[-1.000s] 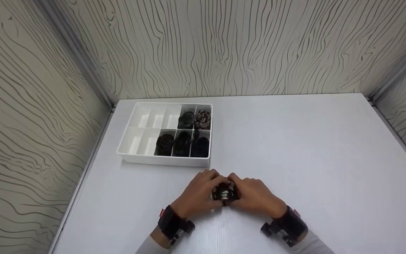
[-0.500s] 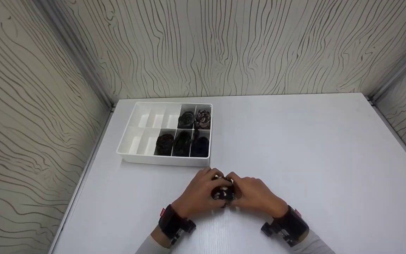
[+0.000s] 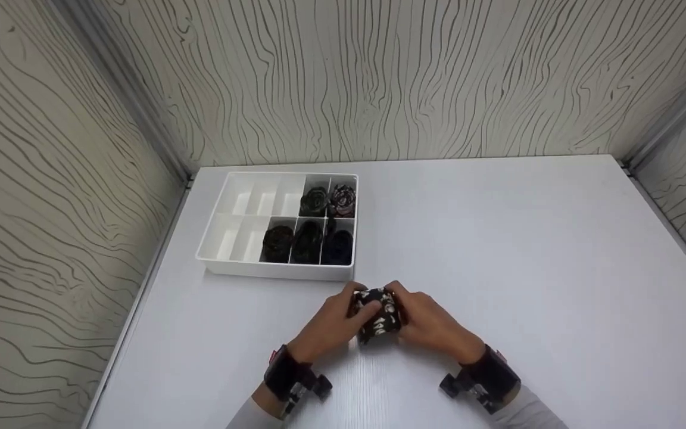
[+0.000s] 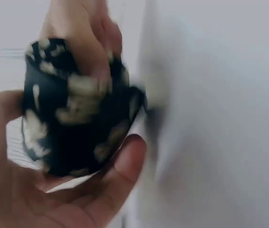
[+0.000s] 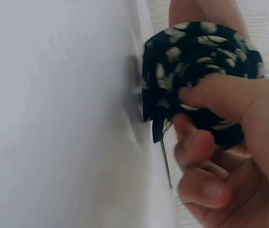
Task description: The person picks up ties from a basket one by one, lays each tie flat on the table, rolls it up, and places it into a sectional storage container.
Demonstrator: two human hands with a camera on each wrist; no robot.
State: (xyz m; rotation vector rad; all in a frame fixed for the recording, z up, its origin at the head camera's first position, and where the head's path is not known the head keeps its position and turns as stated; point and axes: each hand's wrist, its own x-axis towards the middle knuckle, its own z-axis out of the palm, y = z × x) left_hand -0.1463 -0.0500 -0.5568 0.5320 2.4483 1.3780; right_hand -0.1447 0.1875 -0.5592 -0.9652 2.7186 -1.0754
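Note:
Both hands hold a rolled-up necktie (image 3: 386,323), black with a cream floral pattern, at the front middle of the white table. My left hand (image 3: 330,325) grips its left side, thumb lying over the roll. From the right, my right hand (image 3: 436,326) grips the other side. The right wrist view shows the coiled end of the necktie (image 5: 210,52), with the right thumb pressed into the spiral and a loose tail hanging toward the table. Left fingers (image 4: 125,166) curl beneath the roll in the left wrist view.
A white divided box (image 3: 277,271) stands just behind the hands, to the left. Several dark fabric rolls, among them a patterned roll (image 3: 342,201), fill its right-hand compartments. Wood-patterned panels (image 3: 402,77) enclose the table at the back and sides.
The necktie roll has been turned and tilted up, showing more of its patterned outer face. My left thumb has moved onto its top. Both hands have shifted slightly away from the body.

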